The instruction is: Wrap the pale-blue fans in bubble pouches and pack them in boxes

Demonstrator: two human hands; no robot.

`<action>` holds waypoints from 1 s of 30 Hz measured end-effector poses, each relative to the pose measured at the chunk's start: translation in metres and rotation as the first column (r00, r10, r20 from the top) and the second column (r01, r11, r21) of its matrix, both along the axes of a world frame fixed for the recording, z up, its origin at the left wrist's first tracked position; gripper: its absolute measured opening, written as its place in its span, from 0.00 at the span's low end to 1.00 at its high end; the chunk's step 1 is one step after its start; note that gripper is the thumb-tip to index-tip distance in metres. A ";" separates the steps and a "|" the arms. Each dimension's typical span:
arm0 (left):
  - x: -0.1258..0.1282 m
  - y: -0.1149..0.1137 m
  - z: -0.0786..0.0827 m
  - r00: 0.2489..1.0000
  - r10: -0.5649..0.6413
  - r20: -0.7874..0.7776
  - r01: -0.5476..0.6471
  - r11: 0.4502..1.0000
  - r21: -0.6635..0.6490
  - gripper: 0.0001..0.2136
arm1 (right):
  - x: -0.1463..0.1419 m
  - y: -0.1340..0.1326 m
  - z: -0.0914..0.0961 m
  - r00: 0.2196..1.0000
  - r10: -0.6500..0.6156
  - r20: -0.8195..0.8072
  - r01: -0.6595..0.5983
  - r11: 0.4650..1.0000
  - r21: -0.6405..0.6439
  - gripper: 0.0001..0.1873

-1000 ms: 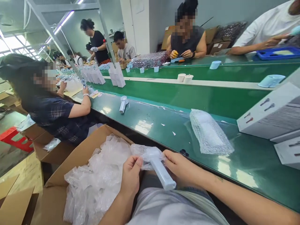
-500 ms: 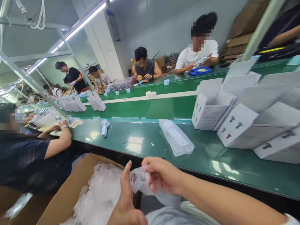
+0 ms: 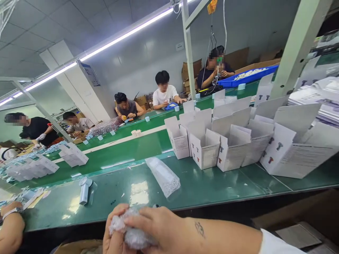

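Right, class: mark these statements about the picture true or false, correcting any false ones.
1. Both the left hand and right hand hold a bundle of plastic wrap. True.
2. The pale blue device stands inside a white box. False: it lies on the green worktop.
3. A wrapped packet lies between the device and the nearer white boxes. True.
4. Those boxes are all shut. False: several stand open, flaps raised.

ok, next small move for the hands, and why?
Probably have the right hand smooth the crumpled bubble wrap while the left hand holds it: both hands grip it bunched up, whereas the bubble-wrapped package on the bench lies stretched out.
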State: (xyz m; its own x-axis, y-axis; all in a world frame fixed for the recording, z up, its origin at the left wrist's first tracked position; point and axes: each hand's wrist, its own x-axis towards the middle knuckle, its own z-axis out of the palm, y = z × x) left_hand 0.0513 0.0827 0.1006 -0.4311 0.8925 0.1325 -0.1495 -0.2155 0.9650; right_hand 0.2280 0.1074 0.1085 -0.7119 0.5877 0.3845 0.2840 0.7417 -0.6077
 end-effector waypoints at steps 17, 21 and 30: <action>0.051 0.125 0.081 0.984 -0.115 0.136 0.092 0.982 0.162 0.16 | 0.115 0.170 0.058 0.376 -0.896 0.238 0.893 0.419 0.165 0.39; 0.066 0.159 0.114 0.973 -0.112 0.204 0.043 0.948 0.316 0.13 | 0.107 0.169 0.054 0.483 -0.822 0.302 0.825 0.543 0.160 0.43; 0.140 0.221 0.126 0.955 -0.172 0.241 0.089 0.943 0.320 0.09 | 0.099 0.115 0.023 0.741 -0.656 0.146 0.610 0.748 0.263 0.16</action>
State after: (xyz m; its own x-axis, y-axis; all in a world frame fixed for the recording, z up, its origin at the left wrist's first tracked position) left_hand 0.1911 0.3040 0.2266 -0.3702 0.8782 0.3030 -0.4346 -0.4520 0.7790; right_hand 0.3269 0.2222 0.1318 -0.2775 0.8652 0.4176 0.8337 0.4328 -0.3429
